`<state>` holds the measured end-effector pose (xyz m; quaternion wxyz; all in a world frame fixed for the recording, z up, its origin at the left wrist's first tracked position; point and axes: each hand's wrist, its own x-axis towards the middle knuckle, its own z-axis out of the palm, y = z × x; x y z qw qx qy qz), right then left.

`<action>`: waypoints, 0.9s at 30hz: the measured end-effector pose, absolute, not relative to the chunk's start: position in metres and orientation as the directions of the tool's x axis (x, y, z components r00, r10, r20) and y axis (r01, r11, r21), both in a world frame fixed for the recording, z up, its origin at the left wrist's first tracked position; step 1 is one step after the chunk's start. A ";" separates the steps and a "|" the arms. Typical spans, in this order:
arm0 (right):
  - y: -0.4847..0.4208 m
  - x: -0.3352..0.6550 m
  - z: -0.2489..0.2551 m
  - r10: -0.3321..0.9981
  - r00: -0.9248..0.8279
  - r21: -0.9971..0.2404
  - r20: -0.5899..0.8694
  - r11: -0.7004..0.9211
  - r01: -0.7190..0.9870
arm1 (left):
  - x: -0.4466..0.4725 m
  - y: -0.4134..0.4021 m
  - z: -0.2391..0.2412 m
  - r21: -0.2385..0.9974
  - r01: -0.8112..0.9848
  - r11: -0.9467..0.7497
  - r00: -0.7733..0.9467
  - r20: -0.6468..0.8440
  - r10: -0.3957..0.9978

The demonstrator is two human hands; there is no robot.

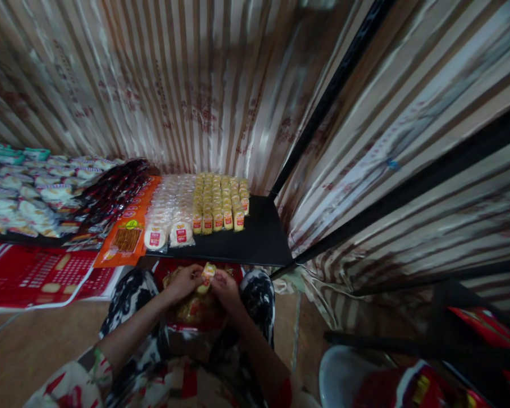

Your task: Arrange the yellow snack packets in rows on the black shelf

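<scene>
Between my knees, a small yellow snack packet (206, 276) with a red label is pinched from both sides. My left hand (188, 281) grips its left edge, and my right hand (226, 287) has hold of the right edge. Beneath the hands sits a red container or bag (195, 327) with more yellow packets in it; my forearms and hands cover part of it. On the black shelf (255, 241) ahead, similar yellow packets (218, 207) stand in tidy rows. Left of them are rows of clear-wrapped round white snacks (181, 232).
An orange snack bag (125, 241) and dark red packets (110, 195) lie further left, beside many white packets (53, 192). A red printed sheet (38, 277) hangs below the shelf. Black poles (323, 99) slant along the striped curtain. A white tub (342, 374) stands at lower right.
</scene>
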<state>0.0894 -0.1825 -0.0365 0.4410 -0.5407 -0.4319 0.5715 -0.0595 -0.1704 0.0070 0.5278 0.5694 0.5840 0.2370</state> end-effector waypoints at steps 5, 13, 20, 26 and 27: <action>-0.178 0.103 -0.018 0.978 0.031 -0.975 -0.208 -0.204 -0.092 | -0.048 -0.170 0.015 0.898 0.399 0.188 0.250 -0.304 0.919; -0.182 0.128 -0.001 0.992 0.092 -0.995 -0.091 -0.086 -0.055 | -0.003 -0.158 0.027 0.913 0.398 0.095 0.172 -0.176 0.969; -0.148 0.173 0.012 0.970 0.236 -0.997 0.054 0.039 0.068 | 0.050 -0.140 0.054 0.848 0.527 -0.052 0.075 0.014 0.997; -0.100 0.207 0.023 0.946 0.291 -0.976 0.144 0.087 0.201 | 0.086 -0.122 0.068 0.844 0.524 -0.115 0.083 0.084 0.993; -0.093 0.211 0.023 0.943 0.295 -0.968 0.156 0.087 0.235 | 0.091 -0.118 0.069 0.854 0.511 -0.102 0.084 0.068 0.994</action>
